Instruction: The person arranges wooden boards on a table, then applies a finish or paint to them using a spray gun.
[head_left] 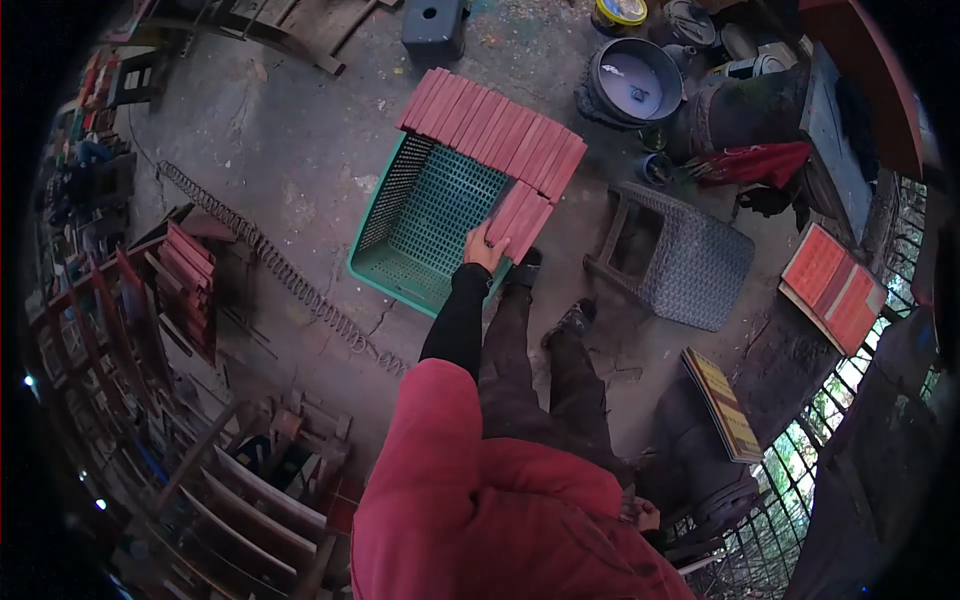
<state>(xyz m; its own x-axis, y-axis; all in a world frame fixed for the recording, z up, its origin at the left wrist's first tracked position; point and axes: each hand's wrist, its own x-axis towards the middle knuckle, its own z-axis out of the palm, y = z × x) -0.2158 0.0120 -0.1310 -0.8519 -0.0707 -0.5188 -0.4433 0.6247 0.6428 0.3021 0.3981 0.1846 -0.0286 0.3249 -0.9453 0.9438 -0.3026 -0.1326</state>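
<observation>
My left hand (485, 248) reaches to the near end of the red wooden slats (520, 215), thumb and fingers closed around the end of a slat. The slats lie side by side in a row over the far and right rims of a green plastic crate (400, 292). Through the crate's uncovered part its mesh bottom shows. Low in the view, beside the red jacket, my right hand (645, 515) is small and partly hidden; whether it holds anything does not show.
A woven stool (690, 260) lies to the right. Behind it stand a bucket of liquid (635, 85) and a red cloth (755, 163). A dark stool (433, 28) is at the top. Along the left runs a coiled spring (265, 250) near wooden frames (265, 480). Red-painted boards (832, 285) lie far right.
</observation>
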